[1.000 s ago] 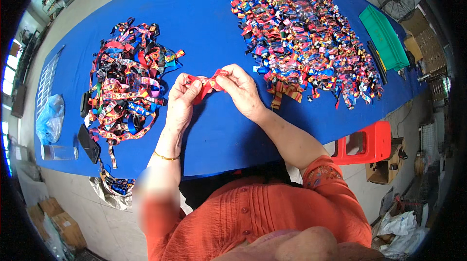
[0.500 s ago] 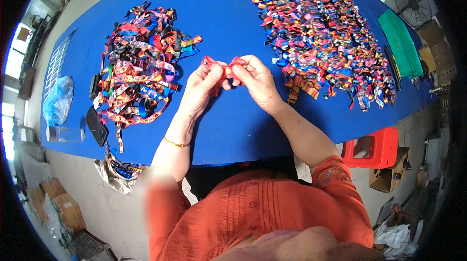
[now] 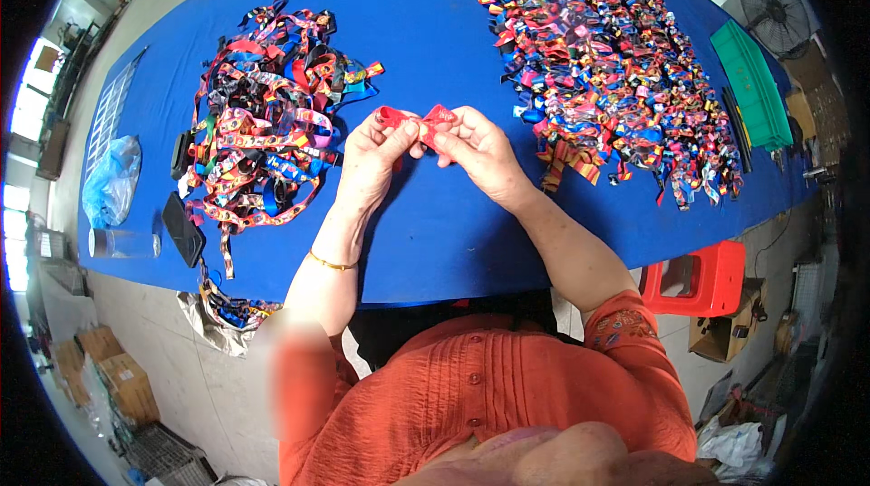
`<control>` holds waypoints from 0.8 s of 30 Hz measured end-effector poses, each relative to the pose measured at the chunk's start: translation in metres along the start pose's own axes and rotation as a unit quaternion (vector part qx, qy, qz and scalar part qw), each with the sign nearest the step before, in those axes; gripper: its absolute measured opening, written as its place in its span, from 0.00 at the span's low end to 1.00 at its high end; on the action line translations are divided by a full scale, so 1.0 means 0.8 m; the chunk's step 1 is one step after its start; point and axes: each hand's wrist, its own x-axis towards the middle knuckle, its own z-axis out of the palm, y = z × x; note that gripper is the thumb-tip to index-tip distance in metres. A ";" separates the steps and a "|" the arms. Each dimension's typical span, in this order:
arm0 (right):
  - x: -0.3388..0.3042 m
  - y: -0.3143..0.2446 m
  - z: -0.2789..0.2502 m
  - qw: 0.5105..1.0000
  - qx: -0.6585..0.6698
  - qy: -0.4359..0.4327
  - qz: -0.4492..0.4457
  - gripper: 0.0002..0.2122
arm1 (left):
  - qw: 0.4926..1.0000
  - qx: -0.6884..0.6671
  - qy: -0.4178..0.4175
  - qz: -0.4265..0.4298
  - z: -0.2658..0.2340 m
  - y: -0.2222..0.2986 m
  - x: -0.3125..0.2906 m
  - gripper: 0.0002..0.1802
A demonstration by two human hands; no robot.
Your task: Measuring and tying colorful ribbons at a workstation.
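Note:
A red printed ribbon (image 3: 441, 116) is pinched between my two hands above the middle of the blue table, looped into a bow-like shape. My left hand (image 3: 372, 152) grips its left loop and middle between thumb and fingers. On the other side my right hand (image 3: 488, 152) holds the right part, its thumb close to the left thumb. Left of my hands lies a tangled pile of printed ribbons (image 3: 265, 137) in red, black, blue and pink. To the right, many short bunched ribbons (image 3: 607, 69) lie in dense rows, with a striped orange ribbon (image 3: 571, 162) at their near edge.
Along the table's (image 3: 426, 241) left side are a dark phone-like case (image 3: 184, 230), a clear cylinder (image 3: 124, 244), and a blue plastic bag (image 3: 113, 182). A green tray (image 3: 750, 85) and a fan (image 3: 773, 7) stand at the right. A red stool (image 3: 725, 277) is beside the near right edge.
My fingers have shifted on the red ribbon, and its right loop now shows wider between them. The whole scene has moved slightly in view.

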 end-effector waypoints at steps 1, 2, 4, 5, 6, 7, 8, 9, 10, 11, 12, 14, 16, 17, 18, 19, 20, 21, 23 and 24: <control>-0.002 -0.005 0.005 1.000 0.009 0.004 -0.001 0.07 | 1.000 -0.002 0.002 -0.002 0.001 0.001 -0.002 0.06; -0.003 -0.009 0.008 1.000 0.017 0.009 -0.003 0.07 | 1.000 -0.004 0.001 -0.005 0.005 0.001 -0.002 0.06; 0.000 0.000 0.008 0.999 0.031 0.013 -0.002 0.06 | 1.000 -0.001 -0.009 -0.014 0.004 0.004 -0.005 0.06; 0.000 0.001 0.006 0.999 0.034 0.011 -0.013 0.06 | 1.000 0.008 -0.007 -0.017 0.004 0.003 -0.005 0.06; 0.000 0.001 0.005 0.999 0.038 0.009 -0.023 0.05 | 1.000 0.018 -0.006 -0.019 0.005 0.001 -0.005 0.07; 0.000 0.001 0.005 0.999 0.034 0.013 -0.025 0.04 | 1.000 0.019 -0.003 -0.024 0.006 0.002 -0.005 0.07; 0.000 0.002 0.005 0.999 0.038 0.019 -0.028 0.04 | 1.000 0.010 0.003 -0.026 0.005 0.002 -0.004 0.09; 0.001 0.003 0.005 0.998 0.031 0.033 -0.032 0.04 | 0.999 0.027 0.028 -0.015 0.005 0.003 -0.005 0.11; 0.001 0.003 0.004 0.998 0.024 0.047 -0.036 0.05 | 0.998 0.043 0.053 -0.004 0.008 0.004 -0.006 0.13; 0.001 -0.002 0.006 0.997 0.028 0.064 -0.035 0.05 | 0.995 0.049 0.082 0.042 0.007 0.000 -0.005 0.15; 0.002 -0.002 0.007 0.997 0.025 0.068 -0.037 0.05 | 0.989 0.081 0.099 0.072 0.005 0.000 -0.006 0.15; 0.003 -0.004 0.005 0.995 0.018 0.090 -0.046 0.06 | 0.971 0.159 0.124 0.127 0.005 0.001 -0.008 0.12; 0.002 0.000 -0.004 0.996 0.001 0.079 -0.041 0.05 | 0.962 0.209 0.117 0.134 0.012 0.003 -0.011 0.10; 0.003 0.000 -0.001 0.996 -0.001 0.072 -0.047 0.05 | 0.971 0.188 0.093 0.116 0.017 0.004 -0.014 0.10; 0.003 0.001 0.002 0.997 -0.002 0.065 -0.052 0.05 | 0.979 0.166 0.070 0.098 0.020 0.004 -0.015 0.09; 0.001 0.000 0.004 0.997 -0.003 0.068 -0.039 0.05 | 0.980 0.173 0.052 0.085 0.017 -0.001 -0.015 0.12; 0.001 0.000 0.004 0.997 -0.004 0.071 -0.039 0.05 | 0.980 0.172 0.049 0.085 0.018 -0.001 -0.014 0.12; 0.001 0.000 0.003 0.997 -0.006 0.067 -0.030 0.05 | 0.986 0.148 0.033 0.072 0.020 0.000 -0.013 0.13; 0.000 -0.003 0.003 0.998 -0.011 0.058 -0.029 0.05 | 0.991 0.119 0.014 0.056 0.022 0.003 -0.012 0.15; 0.000 -0.003 0.005 0.998 -0.012 0.060 -0.030 0.05 | 0.991 0.118 0.011 0.056 0.019 0.002 -0.012 0.15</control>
